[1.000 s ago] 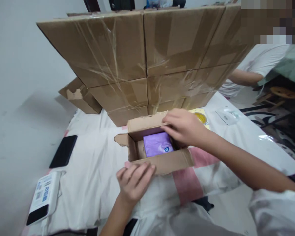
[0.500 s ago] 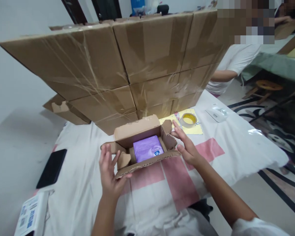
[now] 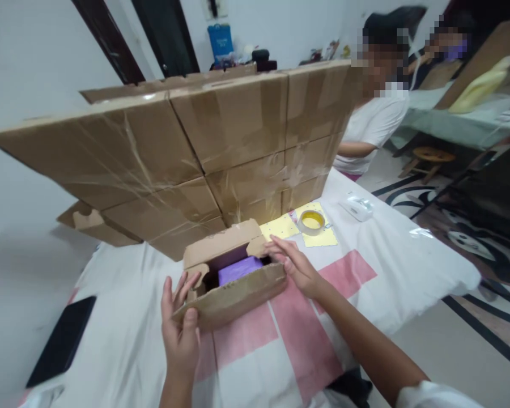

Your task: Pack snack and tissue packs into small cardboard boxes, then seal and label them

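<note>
A small open cardboard box (image 3: 238, 297) sits on the table in front of me, with a purple plastic-wrapped pack (image 3: 239, 271) lying inside. The raised front flap hides the pack's lower part. At the box's left end, my left hand (image 3: 181, 328) is open, its fingers stretched against the left side flap (image 3: 200, 276) and its thumb on the front flap. My right hand (image 3: 298, 267) is open too, with straight fingers touching the right side flap (image 3: 257, 247). Behind, the box's back flap (image 3: 223, 243) stands up.
Stacked, taped cartons (image 3: 238, 136) rise behind the box. Clear tape (image 3: 311, 221) lies on yellow paper (image 3: 323, 238), near a white device (image 3: 357, 207). A dark tablet-like slab (image 3: 63, 340) lies left. A person in a white shirt (image 3: 376, 116) is beyond the cartons.
Both side flaps have folded inward over the box and the front flap has swung up, covering part of the purple pack. My hands stay at the two ends. The camera view has shifted.
</note>
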Demonstrator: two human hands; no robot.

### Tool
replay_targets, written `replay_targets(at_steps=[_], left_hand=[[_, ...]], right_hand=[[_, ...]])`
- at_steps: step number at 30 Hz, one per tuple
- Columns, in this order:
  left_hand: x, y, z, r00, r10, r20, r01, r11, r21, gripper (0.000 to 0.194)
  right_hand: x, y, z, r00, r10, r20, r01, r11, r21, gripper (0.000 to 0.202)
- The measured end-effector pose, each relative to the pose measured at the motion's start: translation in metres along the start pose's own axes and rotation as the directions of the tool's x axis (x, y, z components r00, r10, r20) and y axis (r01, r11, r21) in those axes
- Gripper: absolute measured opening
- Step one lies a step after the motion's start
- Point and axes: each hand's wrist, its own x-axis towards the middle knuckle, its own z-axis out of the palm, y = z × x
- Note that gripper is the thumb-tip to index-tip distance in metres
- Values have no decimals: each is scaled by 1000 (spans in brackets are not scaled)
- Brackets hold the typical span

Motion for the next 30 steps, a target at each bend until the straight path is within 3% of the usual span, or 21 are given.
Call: replay_targets(at_steps=[4, 7, 9, 11, 13, 16, 19, 22, 26, 30], left_hand=[[-1, -4, -5, 999, -44, 1, 44, 999, 14, 63], [-5, -16, -11, 998, 37, 57, -45, 989, 139, 51], [-7, -21, -13, 994, 69, 83, -82, 982, 172, 44], [-9, -22, -10, 998, 37, 51, -45, 986, 162, 43], [-9, -21, -6, 999, -27, -30, 31, 990, 140, 50], [-8, -16, 1, 984, -103, -144, 120, 986, 115, 82], [-8, -9, 6, 977, -151, -149, 167, 981, 99, 100], [-8, -6, 5, 976, -176, -128, 191, 974, 119, 89], [-2, -20, -11, 999, -30, 27, 19, 936, 351, 74], [3, -33, -27, 976, 216, 35, -190, 758, 624, 66]], right_hand=[[6, -2, -2, 999, -35, -10, 35, 999, -2, 61], [11, -4, -3, 999, -38, 12, 37, 999, 38, 53], [12, -5, -1, 999, 16, 29, -17, 999, 41, 46], [14, -4, 2, 992, 126, 8, -126, 991, 52, 36], [17, -2, 5, 972, 233, -33, -226, 963, 149, 50], [25, 1, 9, 953, 300, -38, -247, 842, 479, 80], [32, -1, 13, 959, 279, -53, -163, 695, 700, 74], [35, -2, 18, 955, 253, -152, -75, 706, 704, 73], [31, 4, 20, 956, 169, -239, 26, 764, 645, 67], [26, 13, 16, 977, -48, -207, 135, 891, 434, 49]])
